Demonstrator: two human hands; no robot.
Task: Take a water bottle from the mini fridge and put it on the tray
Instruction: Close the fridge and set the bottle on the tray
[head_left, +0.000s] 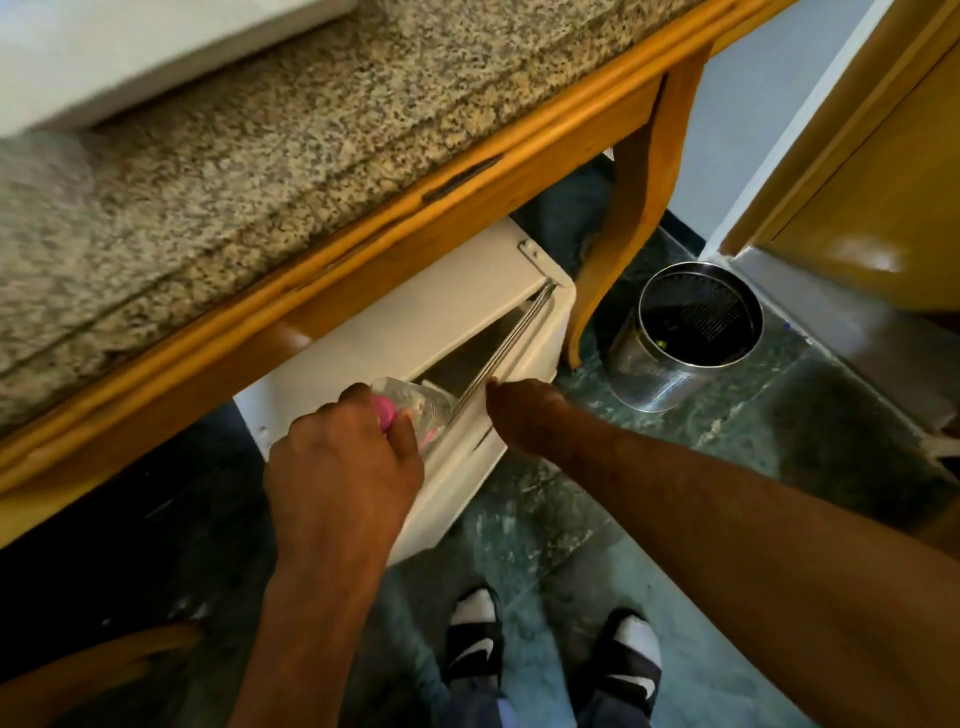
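Observation:
The white mini fridge (395, 332) sits under a granite-topped wooden counter, and its door (519, 358) is swung open. A clear plastic water bottle (423, 402) with a pink cap stands in the door shelf behind a metal rail. My left hand (343, 467) is closed around the bottle's neck and cap. My right hand (519, 410) rests on the door's edge beside the rail, fingers curled over it. No tray is in view.
The granite countertop (234, 171) with a wooden edge overhangs the fridge. A curved wooden leg (618, 244) stands right of the door. A round steel waste bin (685, 332) sits on the green marble floor. My feet in black sandals are below.

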